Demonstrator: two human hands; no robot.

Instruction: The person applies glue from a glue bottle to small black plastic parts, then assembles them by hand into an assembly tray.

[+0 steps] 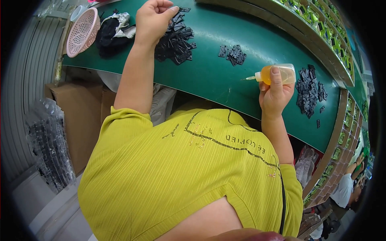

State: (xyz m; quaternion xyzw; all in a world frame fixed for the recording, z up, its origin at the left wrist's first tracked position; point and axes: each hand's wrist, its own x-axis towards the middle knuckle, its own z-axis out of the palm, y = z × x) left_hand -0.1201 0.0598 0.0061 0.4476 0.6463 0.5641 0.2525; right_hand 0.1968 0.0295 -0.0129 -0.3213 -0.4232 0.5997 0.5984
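My left hand [154,19] is at the far edge of the view, its fingers pinched. At its thumb tip is a small black plastic part [184,9], which it seems to hold. Just below it spreads a big heap of such black parts [177,46]. My right hand [275,96] is wrapped round a squeeze bottle [286,74] with amber liquid inside. The bottle lies sideways in my grip, thumb on top, its thin needle tip [248,78] pointing left above the green tabletop [217,86]. A smaller cluster of black parts [236,55] lies between my hands.
Another pile of black parts [308,92] lies right of the bottle. A pink perforated basket [83,33] and a dark cloth [110,38] sit at the left end. Racks of small green pieces [341,44] border the table's far and right sides. Another person [345,188] is at far right.
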